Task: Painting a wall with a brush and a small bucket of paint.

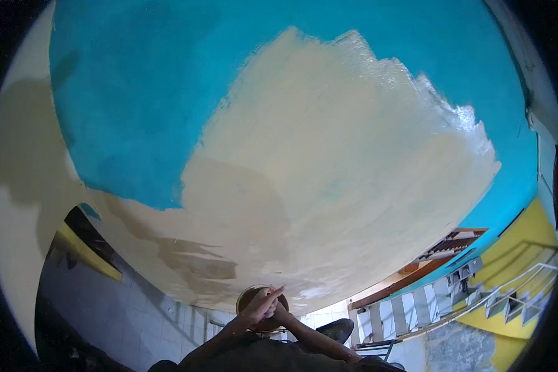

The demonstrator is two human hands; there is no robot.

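Note:
My left hand (261, 307) and my right hand (280, 314) come together low in the view, close in front of my body. They are over a round, dark-looking container (246, 298) with a thin pale rim. The fingers look closed and pressed together, and a small reddish bit shows among them. What they hold, if anything, is too small to make out. Beyond them rises a wall with a broad cream painted patch (328, 136) over bright blue paint (142, 111). Along the patch's upper right, the ragged edge glistens as if wet.
Below on the right, a staircase with a pale handrail (477, 307) runs by a yellow wall (521, 254). A wood-framed opening (415, 266) sits at the wall's lower right. Dark metal bars (378, 348) stand beside my right forearm. Pale tiled floor (149, 316) lies far below left.

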